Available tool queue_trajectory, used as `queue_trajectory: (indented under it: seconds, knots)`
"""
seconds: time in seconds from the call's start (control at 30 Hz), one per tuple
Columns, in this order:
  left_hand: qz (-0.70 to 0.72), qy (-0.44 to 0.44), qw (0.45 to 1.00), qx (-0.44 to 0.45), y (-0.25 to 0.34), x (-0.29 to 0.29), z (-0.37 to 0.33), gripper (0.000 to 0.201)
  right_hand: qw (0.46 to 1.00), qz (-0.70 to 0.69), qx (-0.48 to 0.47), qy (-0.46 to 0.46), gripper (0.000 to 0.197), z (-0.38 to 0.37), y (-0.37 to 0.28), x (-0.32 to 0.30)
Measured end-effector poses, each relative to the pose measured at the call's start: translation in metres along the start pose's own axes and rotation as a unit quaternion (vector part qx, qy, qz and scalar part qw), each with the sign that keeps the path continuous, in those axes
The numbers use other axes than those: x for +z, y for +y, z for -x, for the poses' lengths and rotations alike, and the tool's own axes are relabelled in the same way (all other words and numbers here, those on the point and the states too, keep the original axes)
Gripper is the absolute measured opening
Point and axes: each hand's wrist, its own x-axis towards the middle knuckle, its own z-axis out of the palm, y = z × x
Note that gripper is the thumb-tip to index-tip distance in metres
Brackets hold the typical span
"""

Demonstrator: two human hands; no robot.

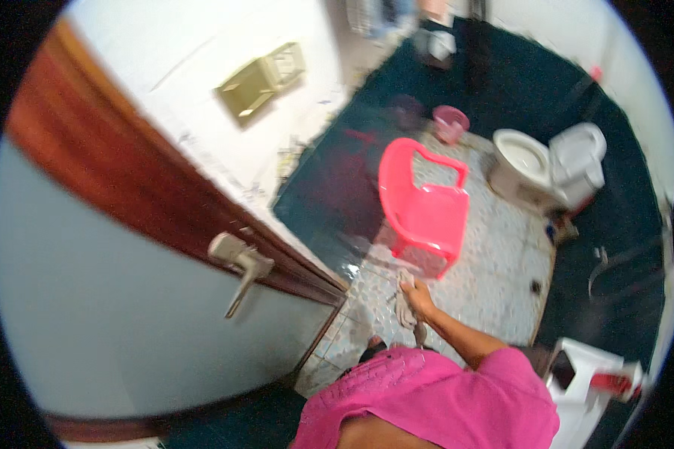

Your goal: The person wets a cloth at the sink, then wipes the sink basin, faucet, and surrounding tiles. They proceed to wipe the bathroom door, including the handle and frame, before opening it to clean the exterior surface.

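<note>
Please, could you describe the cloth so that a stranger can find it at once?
Find the bright pink chair on the tiled floor. Just below it in the picture, the right hand grips a pale, crumpled cloth. Its dull, limp look sets it apart from the chair.

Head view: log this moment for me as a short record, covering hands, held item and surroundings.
Left hand: not in view
Right hand: holding a crumpled, pale cloth
Nearest furniture: bright pink plastic armchair, standing on a pale tiled floor
Beyond chair: round pink plastic bucket
Right of chair: white ceramic toilet
Left side: grey-blue door, pale lever handle
Clarity: blurred
</note>
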Motion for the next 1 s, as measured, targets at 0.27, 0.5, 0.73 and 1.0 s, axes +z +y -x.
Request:
queue_trajectory:
  seconds: [0.27, 0.5, 0.73, 1.0]
  knots:
    - [-0.072, -0.004, 0.989, 0.127, 0.088, -0.093, -0.04, 0.024, 0.991, 0.067, -0.039, 0.112, 0.06, 0.046, -0.008, -0.038]
    - [-0.187, -0.071, 0.961, 0.193, 0.153, -0.118, -0.065, 0.023, 0.943, -0.042, -0.025, 0.331, 0.049, 0.129, 0.004, -0.079]
    - [-0.24, -0.159, 0.923, 0.254, 0.215, -0.119, -0.07, 0.022, 0.817, -0.121, -0.136, 0.548, 0.039, 0.215, 0.017, -0.139]
    - [-0.149, -0.329, 0.895, 0.263, 0.263, -0.096, -0.042, 0.021, 0.604, -0.13, -0.174, 0.767, 0.036, 0.367, -0.019, -0.166]
